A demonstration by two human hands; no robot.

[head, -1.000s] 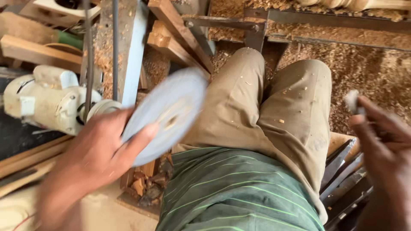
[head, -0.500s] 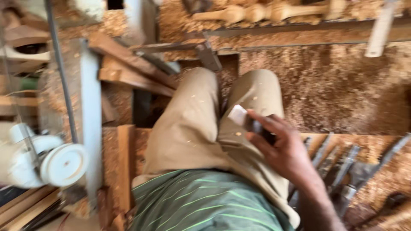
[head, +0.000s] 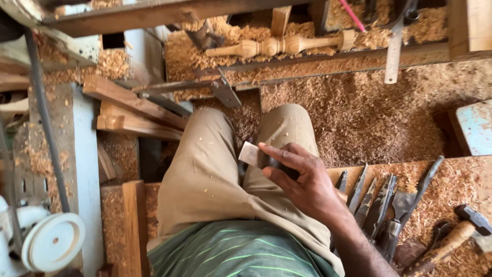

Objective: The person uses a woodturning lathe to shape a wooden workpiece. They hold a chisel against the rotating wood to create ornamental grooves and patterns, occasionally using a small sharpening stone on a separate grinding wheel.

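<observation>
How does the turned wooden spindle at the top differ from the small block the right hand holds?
The turned spindle is long, rounded and beaded; the small block is short, flat-faced and pale grey. The spindle lies across the lathe bed among shavings, untouched; the block is pinched in the right hand above the person's lap. Whether the block is wood cannot be told.
</observation>
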